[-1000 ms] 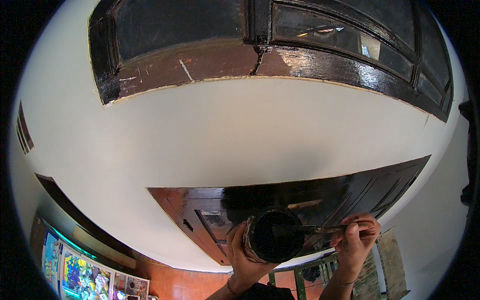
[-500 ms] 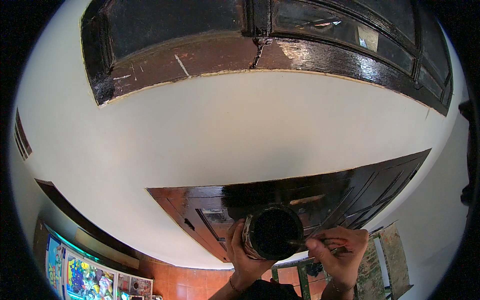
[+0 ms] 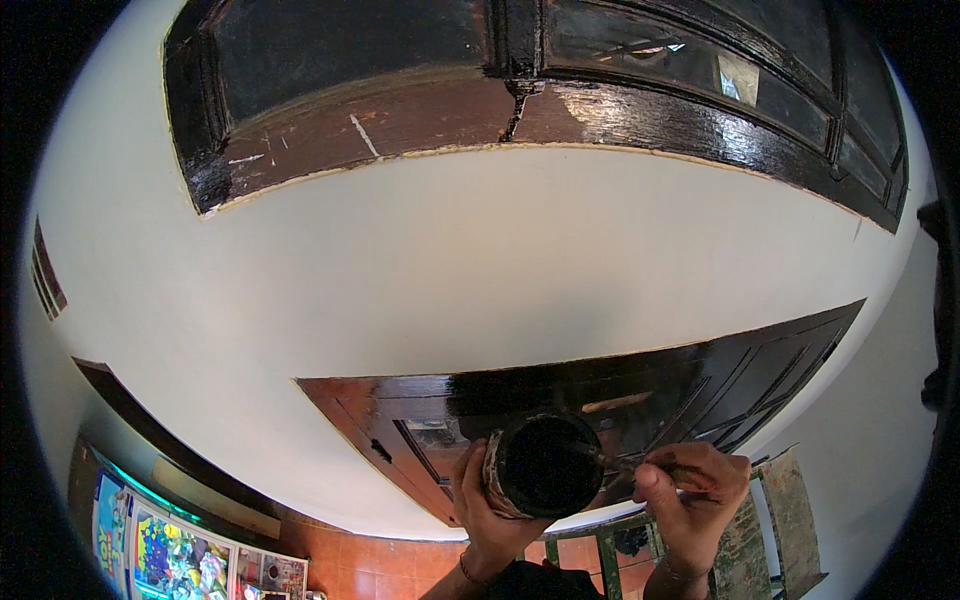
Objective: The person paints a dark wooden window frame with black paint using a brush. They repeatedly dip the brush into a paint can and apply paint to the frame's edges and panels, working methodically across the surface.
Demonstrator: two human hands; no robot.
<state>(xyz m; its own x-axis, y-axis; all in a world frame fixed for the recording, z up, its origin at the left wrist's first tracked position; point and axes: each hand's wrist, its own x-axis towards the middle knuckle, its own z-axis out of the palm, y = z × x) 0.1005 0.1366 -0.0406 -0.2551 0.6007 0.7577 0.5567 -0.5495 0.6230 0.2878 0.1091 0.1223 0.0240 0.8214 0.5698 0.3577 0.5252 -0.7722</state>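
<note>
My left hand is wrapped round the side of a round can of dark, nearly black paint, near the bottom centre. My right hand grips the handle of a paintbrush, its far end inside the can's rim; the bristles are hard to make out. Behind them is a glossy dark wooden door, redder brown at its left end. Higher on the white wall is a dark wooden window frame with panes, its lower rail part bare brown, part glossy black.
A worn greenish wooden structure stands at the lower right. A brightly coloured, lit cabinet or machine is at the lower left on an orange tiled floor. A dark doorway edge and small slatted opening are at the left.
Over the last second my right hand has dipped slightly, then shifted right, with the brush tip still at the can. The can and my left hand sit a little higher than at first.
</note>
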